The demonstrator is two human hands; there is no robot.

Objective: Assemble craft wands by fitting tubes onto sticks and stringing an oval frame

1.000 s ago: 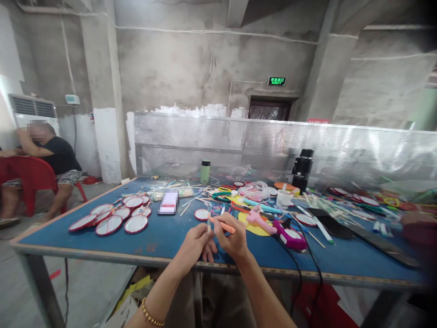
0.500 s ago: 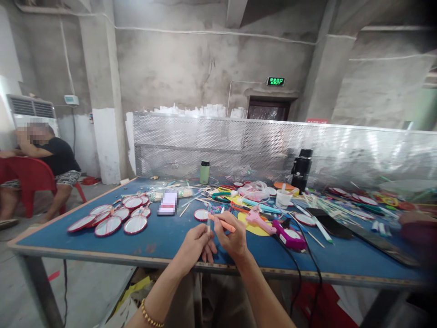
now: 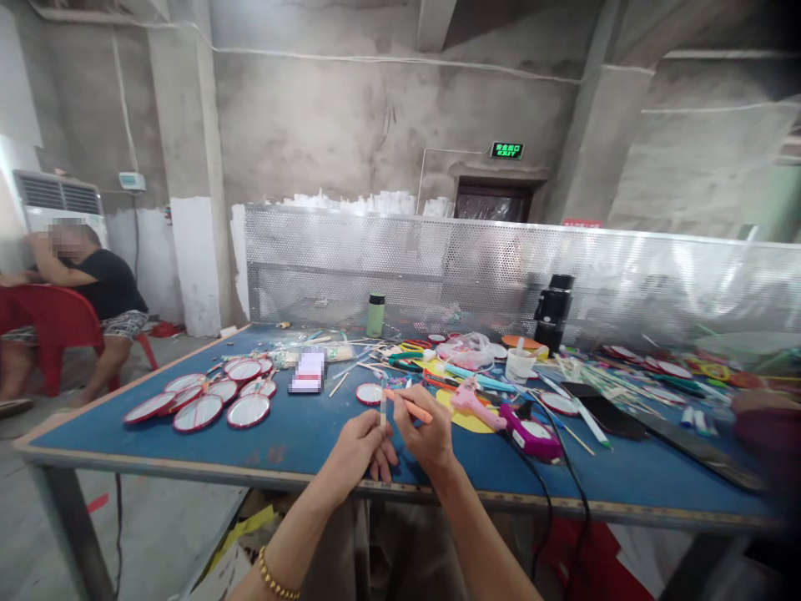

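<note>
My left hand (image 3: 360,446) is closed on a thin pale stick (image 3: 383,411), which it holds upright near the table's front edge. In my right hand (image 3: 425,430) is an orange marker (image 3: 411,406), gripped like a pen. Its tip points left and meets or nearly meets the stick; I cannot tell which. Just behind the hands lies a round red-rimmed mirror (image 3: 369,394). To the right are a pink glue gun (image 3: 479,404) and a purple box-shaped device (image 3: 531,432).
Several red-rimmed round mirrors (image 3: 198,411) lie piled on the left of the blue table (image 3: 300,442). Behind them is a phone (image 3: 308,372). A green bottle (image 3: 375,315), a white cup (image 3: 520,364) and a black flask (image 3: 554,313) stand farther back. A person (image 3: 106,280) sits at far left.
Both hands keep nearly the same place and grip. The orange marker has shifted very slightly against the stick.
</note>
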